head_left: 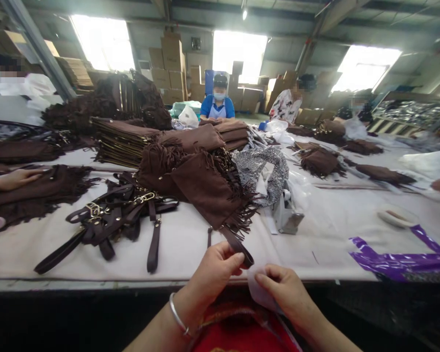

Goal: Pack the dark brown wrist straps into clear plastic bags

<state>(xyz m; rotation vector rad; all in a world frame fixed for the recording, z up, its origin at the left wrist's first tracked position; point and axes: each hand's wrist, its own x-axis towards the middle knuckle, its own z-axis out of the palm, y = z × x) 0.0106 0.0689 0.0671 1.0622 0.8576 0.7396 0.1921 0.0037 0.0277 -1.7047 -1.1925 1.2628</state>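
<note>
My left hand (220, 266) is closed on a dark brown wrist strap (238, 247), its loop showing between thumb and fingers. The strap runs up toward a brown fringed bag (209, 188) on the pile ahead. Close by on the right, my right hand (284, 288) pinches a thin whitish translucent sheet (258, 288), which hangs just beside the strap's loop. I cannot tell whether the sheet touches the strap. Left of my hands lies a heap of dark straps (121, 215) with gold-coloured metal clips.
Stacked brown bags (124, 142) stand behind the heap. A box tape dispenser or metal holder (289, 217) sits beside grey speckled material (262, 173). To the right are a tape roll (398, 216) and purple plastic (396, 261). Another person's hand (22, 178) rests on a bag at left; several people sit across.
</note>
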